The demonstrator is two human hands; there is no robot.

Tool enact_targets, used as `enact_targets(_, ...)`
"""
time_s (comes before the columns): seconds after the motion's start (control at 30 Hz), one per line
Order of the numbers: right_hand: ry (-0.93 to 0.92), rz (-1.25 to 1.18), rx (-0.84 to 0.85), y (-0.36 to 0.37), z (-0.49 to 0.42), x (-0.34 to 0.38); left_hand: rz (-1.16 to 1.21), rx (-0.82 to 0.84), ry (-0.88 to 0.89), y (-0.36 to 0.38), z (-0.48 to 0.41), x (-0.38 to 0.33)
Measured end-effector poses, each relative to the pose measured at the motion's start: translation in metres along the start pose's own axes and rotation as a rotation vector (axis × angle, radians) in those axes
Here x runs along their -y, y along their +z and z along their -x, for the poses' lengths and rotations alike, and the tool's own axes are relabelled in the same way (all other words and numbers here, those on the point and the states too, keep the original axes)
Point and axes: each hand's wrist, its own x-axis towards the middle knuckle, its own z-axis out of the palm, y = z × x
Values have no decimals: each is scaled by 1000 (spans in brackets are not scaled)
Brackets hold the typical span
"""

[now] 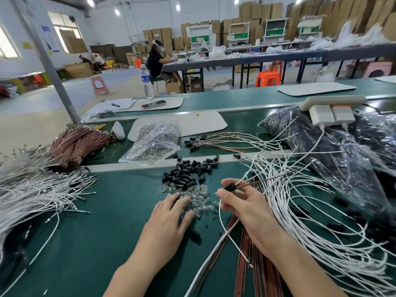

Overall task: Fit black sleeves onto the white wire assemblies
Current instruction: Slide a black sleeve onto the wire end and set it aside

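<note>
- Pinching a small black cylindrical sleeve (pixel 230 187) between thumb and forefinger, the right hand (pixel 242 202) holds it above the green bench mat (pixel 96 232); a thin white wire and a reddish-brown one run out of the sleeve toward the upper right
- Left hand (pixel 171 213) lies palm down with relaxed, spread fingers, grasping nothing, its fingertips resting on a heap of small clear glass bulbs (pixel 199 196)
- Just behind the bulbs sits a heap of loose black sleeves (pixel 188 172)
- To the right of the right hand spreads a tangle of thin white wires (pixel 300 200); straight copper-brown wires (pixel 248 264) lie under that wrist
- At the far left lies a thick bundle of white terminal-tipped wires (pixel 32 189), and behind the sleeves a crumpled clear plastic bag (pixel 154 142)
</note>
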Motion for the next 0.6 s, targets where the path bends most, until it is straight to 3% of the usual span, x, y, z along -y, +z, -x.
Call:
enact_targets(0.2, 4, -12, -19, -2, 1, -1, 113, -192, 49, 5, -26, -3)
enact_targets(0.4, 4, -16, -16, -2, -1, -2, 204, -232, 58, 0, -22, -3)
enact_targets(0.53, -2, -52, -4, -2, -4, -2, 192, -429, 140, -7, -17, -12)
enact_targets(0.6, 1, -102, 18, -3, -5, -2, 328, -462, 145, -11, -11, -21)
